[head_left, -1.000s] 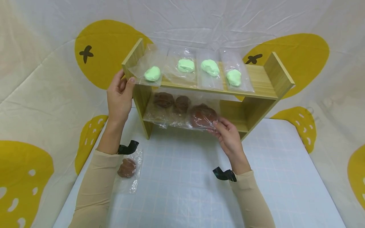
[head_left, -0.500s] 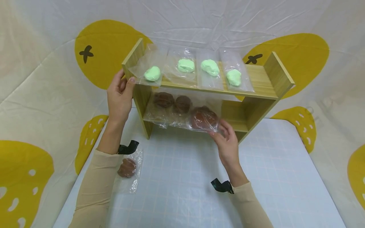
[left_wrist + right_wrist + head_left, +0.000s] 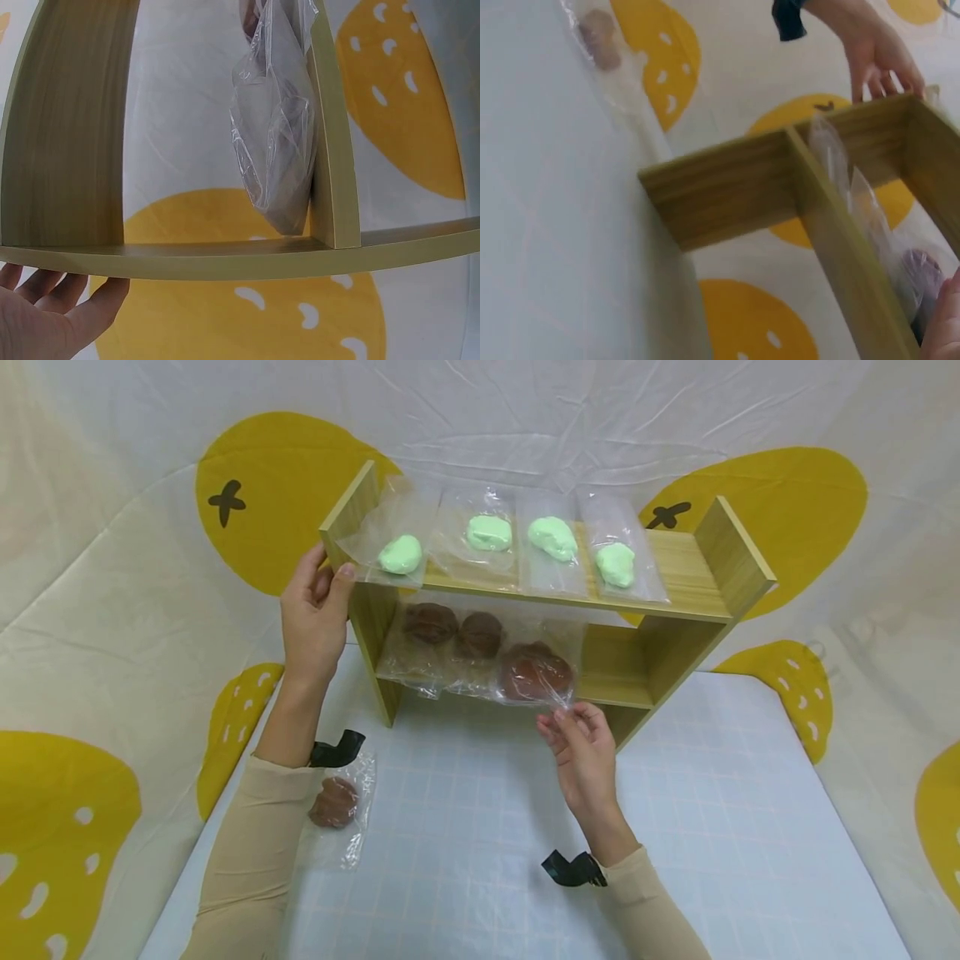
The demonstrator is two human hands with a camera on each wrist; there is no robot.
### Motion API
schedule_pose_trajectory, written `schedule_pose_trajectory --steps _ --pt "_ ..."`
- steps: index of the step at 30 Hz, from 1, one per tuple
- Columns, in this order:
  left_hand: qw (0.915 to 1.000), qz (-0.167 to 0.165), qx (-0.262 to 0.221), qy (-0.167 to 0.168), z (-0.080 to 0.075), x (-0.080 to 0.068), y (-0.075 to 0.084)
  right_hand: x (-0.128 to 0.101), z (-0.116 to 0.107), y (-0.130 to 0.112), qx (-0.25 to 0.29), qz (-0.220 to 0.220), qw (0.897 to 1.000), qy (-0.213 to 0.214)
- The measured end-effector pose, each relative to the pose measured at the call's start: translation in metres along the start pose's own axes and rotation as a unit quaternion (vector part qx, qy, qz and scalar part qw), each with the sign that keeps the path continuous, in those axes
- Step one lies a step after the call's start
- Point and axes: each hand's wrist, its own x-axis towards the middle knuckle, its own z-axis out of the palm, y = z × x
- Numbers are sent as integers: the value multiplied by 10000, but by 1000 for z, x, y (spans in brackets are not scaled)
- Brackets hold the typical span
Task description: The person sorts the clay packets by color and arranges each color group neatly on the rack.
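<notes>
My left hand [image 3: 313, 618] touches the outer face of the left side panel of a small wooden shelf [image 3: 693, 568]; in the left wrist view its fingertips press against that panel. At the lower edge of a clear plastic bag [image 3: 564, 643] on the middle board, my right hand [image 3: 585, 764] pinches the plastic between thumb and forefinger. A large, flat brown lump [image 3: 536, 672] lies inside that bag. To its left are two more bagged brown lumps, a round one [image 3: 479, 635] and a wider one [image 3: 430, 623]. The bags overhang the board's front edge.
Several pale green lumps in clear bags, such as a green lump [image 3: 552, 538], lie along the top board. Another bagged brown lump [image 3: 333, 802] is on the checked tablecloth [image 3: 465, 827] beside my left forearm. A patterned white curtain [image 3: 480, 410] hangs behind the shelf.
My right hand has slid down and left from the bag's right corner to its lower edge. The round brown lump and the large one have shifted slightly right. The left hand stays put.
</notes>
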Motion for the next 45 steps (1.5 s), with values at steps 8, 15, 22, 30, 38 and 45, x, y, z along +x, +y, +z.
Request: schedule_pose_trajectory --steps 8,15,22,30,38,45 --pt "10000 22 -77 26 0 0 1 -2 4 -2 729 241 9970 -82" --pt "9999 -10 -104 5 0 1 0 4 9 -4 1066 318 9937 -146" --pt "9999 -14 -107 0 0 1 -1 14 12 -4 1065 314 9937 -127" --pt "10000 -18 -68 11 0 1 0 18 10 -7 967 464 9942 -116" --pt "10000 -14 -43 22 0 0 0 15 6 -13 700 595 9925 -811" --pt "10000 -23 -76 36 1 0 1 17 5 -16 560 741 9913 -934"
